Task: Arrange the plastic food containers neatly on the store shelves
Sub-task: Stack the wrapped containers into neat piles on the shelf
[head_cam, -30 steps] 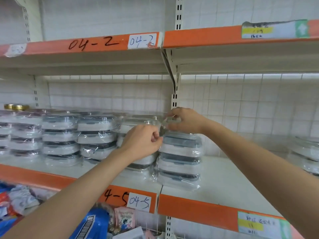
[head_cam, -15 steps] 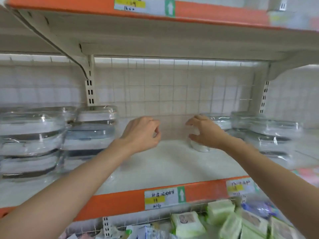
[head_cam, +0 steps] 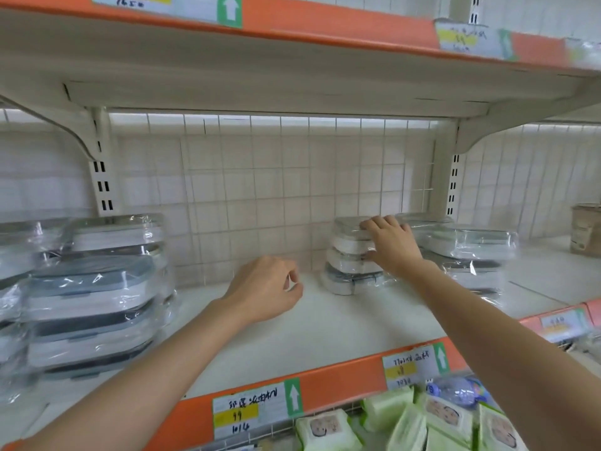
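A stack of white and grey plastic food containers, wrapped in clear film, stands at the back of the white shelf, right of centre. My right hand grips this stack, fingers over its top edge and thumb against its side. My left hand hovers over bare shelf to the left of the stack, fingers loosely curled, holding nothing. More wrapped container stacks fill the left end of the shelf. Another group of wrapped containers sits just behind my right hand.
The upper shelf with its orange edge hangs low overhead. A wire grid backs the shelf. A cardboard box stands at the far right. Green wet-wipe packs lie on the shelf below, behind orange price strips.
My view swung right from the left stacks. My right hand reached further and now grips the wrapped stack; my left hand let go of the earlier stack and hovers over bare shelf.
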Tool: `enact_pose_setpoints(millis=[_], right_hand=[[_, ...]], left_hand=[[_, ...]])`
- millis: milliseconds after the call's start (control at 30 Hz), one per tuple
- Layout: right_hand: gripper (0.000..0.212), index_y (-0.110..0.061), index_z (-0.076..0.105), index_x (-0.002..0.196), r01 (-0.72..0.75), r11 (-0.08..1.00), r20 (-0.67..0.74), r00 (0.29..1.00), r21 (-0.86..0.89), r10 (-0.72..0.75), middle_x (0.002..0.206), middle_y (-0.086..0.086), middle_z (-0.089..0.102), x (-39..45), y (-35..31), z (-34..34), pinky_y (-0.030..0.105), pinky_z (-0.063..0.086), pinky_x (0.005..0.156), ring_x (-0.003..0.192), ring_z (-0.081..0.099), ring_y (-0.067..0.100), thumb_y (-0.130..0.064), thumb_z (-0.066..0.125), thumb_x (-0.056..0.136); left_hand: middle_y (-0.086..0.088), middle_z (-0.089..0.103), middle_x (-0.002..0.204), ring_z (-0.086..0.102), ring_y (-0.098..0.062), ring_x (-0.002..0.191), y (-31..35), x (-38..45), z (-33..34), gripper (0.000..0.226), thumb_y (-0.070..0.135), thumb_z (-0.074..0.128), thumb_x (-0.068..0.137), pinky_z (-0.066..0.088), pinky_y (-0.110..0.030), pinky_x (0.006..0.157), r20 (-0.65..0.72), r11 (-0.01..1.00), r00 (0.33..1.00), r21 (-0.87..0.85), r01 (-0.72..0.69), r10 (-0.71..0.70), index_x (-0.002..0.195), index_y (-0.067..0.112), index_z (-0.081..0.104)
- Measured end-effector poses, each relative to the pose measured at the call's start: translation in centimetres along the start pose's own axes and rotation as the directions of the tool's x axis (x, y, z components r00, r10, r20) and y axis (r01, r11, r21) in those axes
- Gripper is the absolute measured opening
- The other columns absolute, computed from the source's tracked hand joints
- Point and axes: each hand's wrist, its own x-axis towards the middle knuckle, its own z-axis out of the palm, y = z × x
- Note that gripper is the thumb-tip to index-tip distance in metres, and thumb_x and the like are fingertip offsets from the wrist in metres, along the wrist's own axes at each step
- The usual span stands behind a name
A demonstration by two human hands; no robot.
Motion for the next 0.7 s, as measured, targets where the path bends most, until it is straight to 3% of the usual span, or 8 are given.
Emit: enact_pose_setpoints(millis=[100, 200, 267, 367, 467, 567, 633, 700], right_hand=[[0.057, -0.022, 0.041, 0.135, 0.094, 0.994, -0.074, 0.992, -0.061, -0.098, 0.133, -0.005, 0.045, -0.4, -0.8, -0.8, 0.033, 0.026, 0.097, 0.122, 0.037, 0.019, -0.041, 0.062, 0.086], [0.056, -0.022, 0.044, 0.135, 0.234, 0.971, -0.143, 0.960, -0.056, -0.240, 0.130, -0.006, 0.048, -1.6, -2.9, -2.4, 0.032, 0.021, 0.094, 0.119, 0.039, 0.019, -0.045, 0.059, 0.085], [0.054, -0.020, 0.051, 0.130, 0.370, 0.929, -0.192, 0.912, 0.002, -0.363, 0.126, -0.005, 0.053, -3.2, -4.8, -3.6, 0.033, 0.024, 0.091, 0.115, 0.044, 0.020, -0.042, 0.064, 0.081], [0.050, -0.014, 0.062, 0.117, 0.538, 0.841, -0.242, 0.824, 0.058, -0.511, 0.113, 0.000, 0.063, -5.8, -7.2, -4.4, 0.037, 0.036, 0.084, 0.104, 0.056, 0.025, -0.034, 0.074, 0.073], [0.052, -0.019, 0.056, 0.126, 0.587, 0.802, -0.116, 0.809, 0.114, -0.576, 0.121, -0.004, 0.057, -7.0, -9.0, -3.7, 0.031, 0.029, 0.088, 0.111, 0.049, 0.018, -0.040, 0.068, 0.080], [0.057, -0.024, 0.047, 0.134, 0.528, 0.808, 0.065, 0.826, 0.261, -0.560, 0.132, -0.009, 0.047, -6.6, -9.1, -2.5, 0.029, 0.027, 0.094, 0.120, 0.040, 0.011, -0.050, 0.060, 0.085], [0.057, -0.023, 0.047, 0.134, 0.414, 0.844, 0.073, 0.883, 0.341, -0.463, 0.135, -0.007, 0.046, -5.4, -8.1, -2.1, 0.033, 0.030, 0.101, 0.124, 0.038, 0.012, -0.050, 0.059, 0.086], [0.056, -0.020, 0.043, 0.137, 0.281, 0.917, 0.054, 0.950, 0.282, -0.308, 0.141, -0.002, 0.041, -3.9, -6.6, -1.7, 0.037, 0.030, 0.105, 0.130, 0.034, 0.018, -0.043, 0.058, 0.088]], left_hand=[[0.009, 0.066, 0.095, 0.060, -0.015, 0.092, -0.3, 0.1, -0.5, 0.029, 0.039, 0.057, 0.087, 0.047, -0.029, 0.078, -0.016, 0.999, 1.000, -0.031, 0.026, -0.027, 0.111, 0.024, 0.060], [0.001, 0.055, 0.118, 0.053, -0.017, 0.106, -0.3, 0.8, -1.3, 0.058, 0.050, 0.061, 0.084, 0.041, -0.026, 0.087, -0.077, 0.990, 0.996, -0.137, 0.025, -0.036, 0.130, 0.017, 0.049], [-0.003, 0.042, 0.135, 0.042, -0.016, 0.124, -0.3, 1.2, -2.0, 0.087, 0.065, 0.064, 0.073, 0.032, -0.021, 0.093, -0.009, 0.972, 0.997, -0.225, 0.073, -0.077, 0.140, 0.017, 0.037], [-0.004, 0.027, 0.151, 0.031, -0.016, 0.137, -1.1, 0.9, -2.4, 0.123, 0.078, 0.063, 0.052, 0.026, -0.023, 0.106, 0.208, 0.936, 0.967, -0.290, 0.202, -0.144, 0.149, 0.016, 0.021], [-0.001, 0.042, 0.143, 0.044, -0.009, 0.118, -2.8, -0.5, -1.5, 0.110, 0.057, 0.080, 0.059, 0.036, -0.022, 0.096, 0.365, 0.891, 0.916, -0.344, 0.296, -0.163, 0.147, 0.018, 0.026], [0.003, 0.048, 0.134, 0.046, -0.005, 0.106, -4.4, -2.1, -0.2, 0.095, 0.046, 0.085, 0.062, 0.036, -0.015, 0.085, 0.413, 0.919, 0.899, -0.279, 0.280, -0.148, 0.140, 0.018, 0.038], [0.004, 0.045, 0.135, 0.045, -0.005, 0.109, -5.5, -2.8, -0.1, 0.091, 0.044, 0.084, 0.064, 0.034, -0.015, 0.088, 0.400, 0.934, 0.905, -0.244, 0.260, -0.147, 0.140, 0.017, 0.040], [0.004, 0.041, 0.137, 0.042, -0.007, 0.116, -6.4, -3.0, -0.3, 0.092, 0.043, 0.081, 0.069, 0.032, -0.016, 0.094, 0.422, 0.941, 0.894, -0.213, 0.262, -0.153, 0.143, 0.015, 0.035]])
